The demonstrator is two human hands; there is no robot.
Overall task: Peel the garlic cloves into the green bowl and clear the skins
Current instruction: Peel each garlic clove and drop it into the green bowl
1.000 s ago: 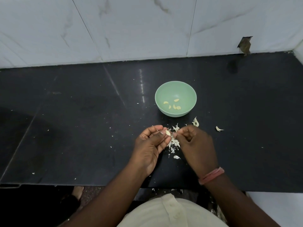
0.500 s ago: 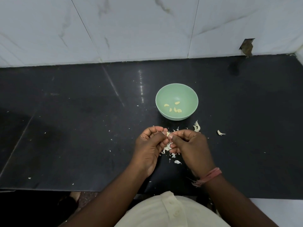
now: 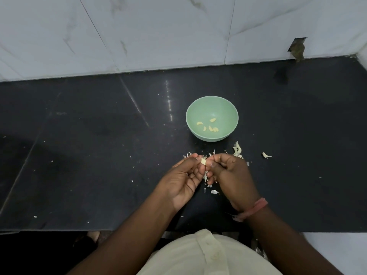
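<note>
Garlic clove (image 3: pixel 203 161), pale and partly skinned, sits pinched between the fingertips of both hands, just above the black counter (image 3: pixel 99 155) and a little nearer than the green bowl (image 3: pixel 211 104). The left hand (image 3: pixel 183 180) curls its fingers and thumb round the clove from the left; the right hand (image 3: pixel 231 175) meets it from the right, its thumb and fingers bent and gripping the same clove. A pink band (image 3: pixel 254 210) circles the right wrist.

The bowl is round, smooth and matt, standing upright on the counter, apart from the hands. Five peeled cloves (image 3: pixel 212 129) lie loose on its bottom, yellowish and curved.

Papery white skins (image 3: pixel 237 150) lie scattered on the counter between bowl and hands, under the hands, and one piece (image 3: pixel 265 155) off to the right. Small flecks dot the counter farther left.

The counter is dark, polished stone with faint seams, wide and open to the left and right of the hands. Its near edge runs straight just in front of the person's light shirt (image 3: pixel 206 257); its far edge meets a white marbled tile wall (image 3: pixel 158 32), which has a broken notch (image 3: pixel 297 48) at the far right.
</note>
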